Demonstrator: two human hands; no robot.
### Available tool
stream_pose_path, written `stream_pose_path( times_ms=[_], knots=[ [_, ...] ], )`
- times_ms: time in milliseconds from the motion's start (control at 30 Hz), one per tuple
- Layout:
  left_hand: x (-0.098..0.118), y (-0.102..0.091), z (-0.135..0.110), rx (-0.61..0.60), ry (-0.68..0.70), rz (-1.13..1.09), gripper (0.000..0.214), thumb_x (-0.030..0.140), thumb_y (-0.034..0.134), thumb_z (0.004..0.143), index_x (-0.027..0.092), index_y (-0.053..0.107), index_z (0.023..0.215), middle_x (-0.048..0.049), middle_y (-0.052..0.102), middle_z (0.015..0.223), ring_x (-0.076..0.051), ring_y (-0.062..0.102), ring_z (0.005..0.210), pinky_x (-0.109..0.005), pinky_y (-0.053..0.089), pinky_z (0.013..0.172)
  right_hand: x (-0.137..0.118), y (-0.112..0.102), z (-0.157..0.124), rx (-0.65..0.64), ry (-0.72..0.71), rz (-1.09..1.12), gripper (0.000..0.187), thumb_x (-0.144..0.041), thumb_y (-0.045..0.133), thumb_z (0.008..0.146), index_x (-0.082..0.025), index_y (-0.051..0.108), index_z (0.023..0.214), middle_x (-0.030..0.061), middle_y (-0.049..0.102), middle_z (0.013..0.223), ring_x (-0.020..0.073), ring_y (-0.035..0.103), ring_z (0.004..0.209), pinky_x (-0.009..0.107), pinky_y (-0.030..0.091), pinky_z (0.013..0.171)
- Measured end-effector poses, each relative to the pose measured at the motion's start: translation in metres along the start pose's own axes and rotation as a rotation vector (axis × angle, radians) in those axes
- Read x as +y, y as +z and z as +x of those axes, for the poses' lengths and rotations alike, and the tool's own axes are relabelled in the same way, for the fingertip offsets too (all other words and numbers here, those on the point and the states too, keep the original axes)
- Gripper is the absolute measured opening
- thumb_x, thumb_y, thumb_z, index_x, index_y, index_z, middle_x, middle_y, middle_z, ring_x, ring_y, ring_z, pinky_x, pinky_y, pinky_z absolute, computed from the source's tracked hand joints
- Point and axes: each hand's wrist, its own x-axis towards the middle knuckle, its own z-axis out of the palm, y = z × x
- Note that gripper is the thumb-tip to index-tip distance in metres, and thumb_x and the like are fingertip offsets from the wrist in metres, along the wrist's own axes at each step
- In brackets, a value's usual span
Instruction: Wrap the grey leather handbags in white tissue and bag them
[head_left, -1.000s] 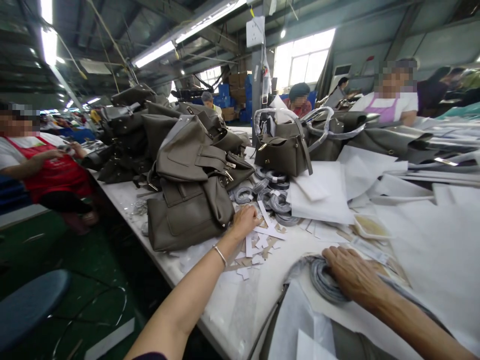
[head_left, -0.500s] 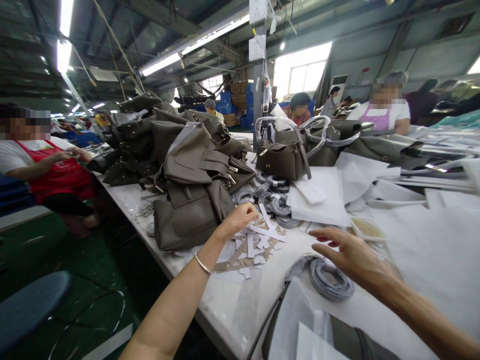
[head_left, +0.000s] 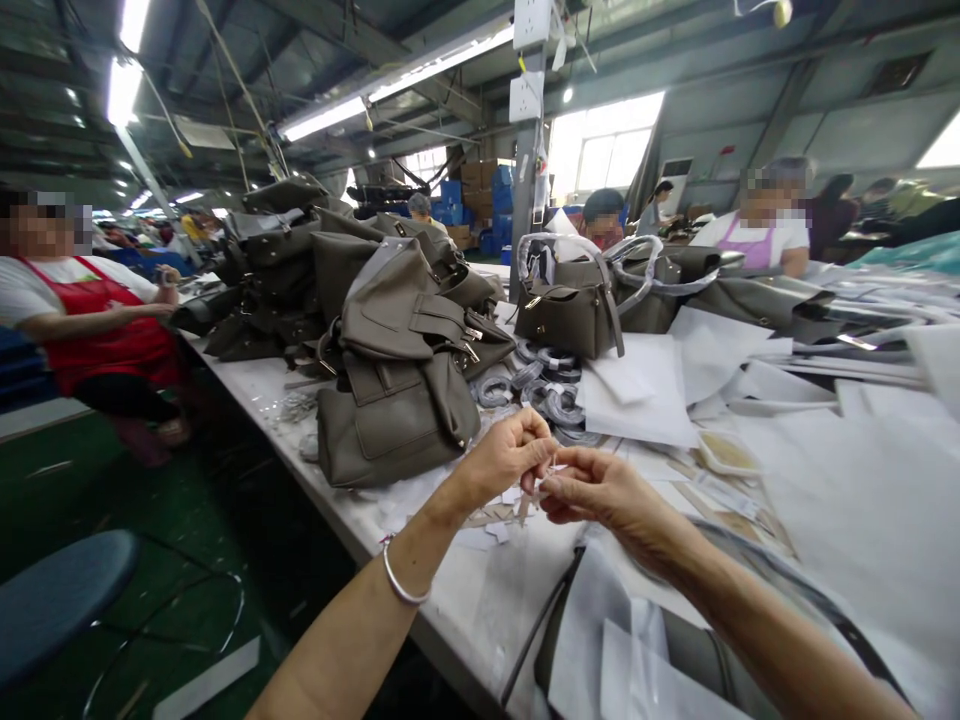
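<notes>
Over the table, my left hand (head_left: pixel 506 460) and my right hand (head_left: pixel 611 490) meet with their fingertips pinched together. Between them is something tiny and pale that I cannot make out. Paper and card scraps (head_left: pixel 491 530) lie just beneath. In front of me rests a dark olive bag (head_left: pixel 686 650), partly covered by translucent wrapping (head_left: pixel 592 630); my right forearm hides part of it. Beyond my left hand sits another olive leather bag (head_left: pixel 390 430), at the near end of a big heap. Coiled wrapped straps (head_left: pixel 559 400) lie behind my hands.
A handbag with wrapped handles (head_left: pixel 566 320) stands farther back. White sheets (head_left: pixel 862 480) cover the right side, near a small tray (head_left: pixel 727 453). A co-worker in a red apron (head_left: pixel 97 310) is at the left, another in a purple apron (head_left: pixel 750 240) across. A stool (head_left: pixel 67 600) stands lower left.
My right hand has moved left and closed its fingers, meeting my left hand, which has shifted slightly right. The coiled strap near my right hand is now mostly hidden behind my forearm.
</notes>
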Motion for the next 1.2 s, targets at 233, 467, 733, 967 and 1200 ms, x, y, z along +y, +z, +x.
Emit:
stream_pose_path(
  times_ms=[233, 467, 733, 967, 1200],
  knots=[
    [-0.006, -0.002, -0.002, 0.021, -0.071, -0.248, 0.046, 0.053, 0.076, 0.075, 0.018, 0.048, 0.084, 0.0074, 0.054, 0.059, -0.001, 0.031, 0.036, -0.014, 0.028, 0.036, 0.012, -0.011, -0.008, -0.007, 0.113, -0.075, 0.046, -0.055, 0.081, 0.066, -0.015, 0.062, 0.076, -0.0005, 0.064, 0.055, 0.0118, 0.061, 0.048, 0.023, 0.048, 0.048],
    [-0.011, -0.002, -0.001, -0.020, -0.162, -0.569, 0.038, 0.036, 0.084, 0.072, 0.015, 0.057, 0.089, 0.0033, 0.059, 0.066, 0.000, 0.038, 0.040, -0.012, 0.031, 0.039, 0.013, -0.013, -0.010, -0.061, 0.093, -0.100, 0.042, -0.044, 0.086, 0.063, -0.016, 0.059, 0.078, -0.0047, 0.060, 0.055, 0.0091, 0.057, 0.042, 0.016, 0.039, 0.037],
    [-0.019, -0.010, -0.004, 0.041, -0.175, -0.720, 0.033, 0.019, 0.078, 0.078, 0.013, 0.062, 0.106, -0.0083, 0.071, 0.097, -0.010, 0.067, 0.068, -0.021, 0.055, 0.068, 0.023, -0.029, -0.013, -0.016, 0.106, -0.095, 0.043, -0.048, 0.084, 0.066, -0.017, 0.060, 0.083, -0.0014, 0.064, 0.066, 0.0118, 0.063, 0.053, 0.018, 0.043, 0.041],
    [-0.016, -0.007, -0.010, -0.016, -0.153, -0.811, 0.039, 0.039, 0.058, 0.095, 0.010, 0.060, 0.121, -0.0194, 0.061, 0.130, -0.025, 0.066, 0.108, -0.040, 0.054, 0.090, 0.018, -0.037, -0.013, 0.319, 0.006, -0.230, 0.050, -0.051, 0.083, 0.060, -0.018, 0.064, 0.093, 0.0046, 0.069, 0.085, 0.0167, 0.067, 0.061, 0.024, 0.048, 0.044],
    [-0.011, 0.003, -0.011, 0.071, -0.184, -0.957, 0.043, 0.044, 0.046, 0.100, 0.008, 0.064, 0.114, -0.0173, 0.064, 0.124, -0.022, 0.065, 0.105, -0.039, 0.052, 0.092, 0.019, -0.022, -0.016, 0.290, 0.036, -0.206, 0.049, -0.062, 0.077, 0.064, -0.016, 0.067, 0.077, 0.0037, 0.066, 0.071, 0.0142, 0.060, 0.051, 0.025, 0.046, 0.040]
  ],
)
